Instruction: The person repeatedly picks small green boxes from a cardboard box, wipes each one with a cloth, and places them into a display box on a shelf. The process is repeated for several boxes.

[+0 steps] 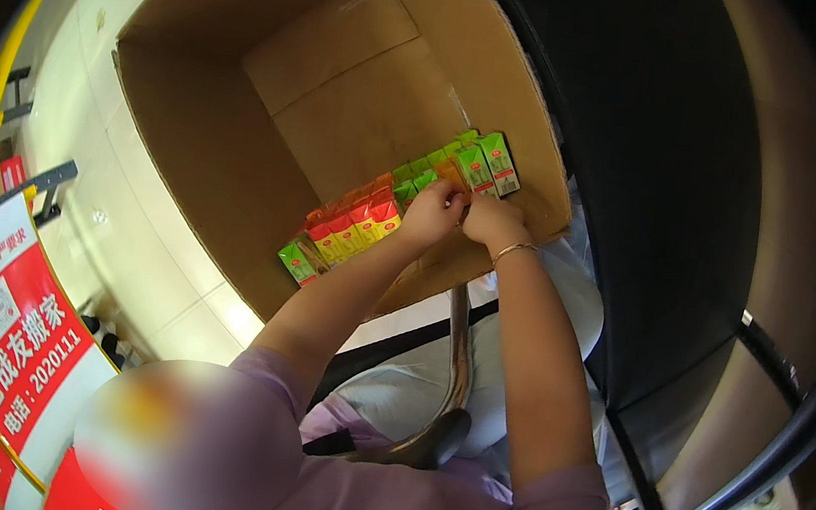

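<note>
Inside a large cardboard box (216, 150) stand rows of small drink cartons along the side nearest me. Red and yellow cartons (354, 230) are at the left, with a green one (298, 261) at the end. Green and white cartons (472, 168) stand at the right, and an orange one is partly behind my fingers. My left hand (434, 213) and my right hand (491, 221), with a bracelet at its wrist, meet over the row. Their fingertips are close together with the fingers bent. Whether something small is between them is hidden.
A black surface (659, 170) rises to the right of the box. A curved metal tube (459, 351) lies below it, by my legs. Pale floor tiles (147, 225) show at the left, beside a red and white banner (22, 332) bearing writing.
</note>
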{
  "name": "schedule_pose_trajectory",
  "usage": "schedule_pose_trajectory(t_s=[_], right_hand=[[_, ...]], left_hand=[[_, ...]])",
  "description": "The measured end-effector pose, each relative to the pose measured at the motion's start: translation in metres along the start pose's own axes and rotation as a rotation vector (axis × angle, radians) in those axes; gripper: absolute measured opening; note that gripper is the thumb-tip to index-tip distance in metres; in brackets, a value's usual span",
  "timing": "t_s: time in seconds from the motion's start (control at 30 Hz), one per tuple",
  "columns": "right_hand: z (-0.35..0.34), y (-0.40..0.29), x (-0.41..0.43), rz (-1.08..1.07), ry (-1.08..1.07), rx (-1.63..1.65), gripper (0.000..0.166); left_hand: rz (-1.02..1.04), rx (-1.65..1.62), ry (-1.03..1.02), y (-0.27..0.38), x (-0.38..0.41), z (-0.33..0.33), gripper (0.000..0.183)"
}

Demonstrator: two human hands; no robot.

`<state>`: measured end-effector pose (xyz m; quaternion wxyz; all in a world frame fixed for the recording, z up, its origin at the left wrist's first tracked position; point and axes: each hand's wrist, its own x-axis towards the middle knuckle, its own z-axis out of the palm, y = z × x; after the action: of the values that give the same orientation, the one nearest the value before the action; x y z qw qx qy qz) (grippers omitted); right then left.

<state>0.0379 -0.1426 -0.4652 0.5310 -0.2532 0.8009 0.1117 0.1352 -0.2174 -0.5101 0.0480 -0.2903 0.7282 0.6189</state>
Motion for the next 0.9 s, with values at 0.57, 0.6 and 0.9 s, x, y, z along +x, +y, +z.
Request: schedule_pose_trajectory(t_s=[0.57, 0.6, 0.9], right_hand=[[0.014, 0.02, 0.044, 0.02, 0.033, 0.393, 0.07], [0.017, 0.024, 0.046, 0.018, 0.042, 0.388, 0.069], [0.01, 0.037, 0.065, 0.065, -0.051, 0.433, 0.074]], left_hand=[[-0.177, 0.268, 0.052, -0.058, 0.083, 0.049, 0.054], [-0.205, 0.255, 0.021, -0.054, 0.084, 0.047, 0.054], [-0.194, 0.175, 0.174, -0.028, 0.062, 0.04, 0.045]])
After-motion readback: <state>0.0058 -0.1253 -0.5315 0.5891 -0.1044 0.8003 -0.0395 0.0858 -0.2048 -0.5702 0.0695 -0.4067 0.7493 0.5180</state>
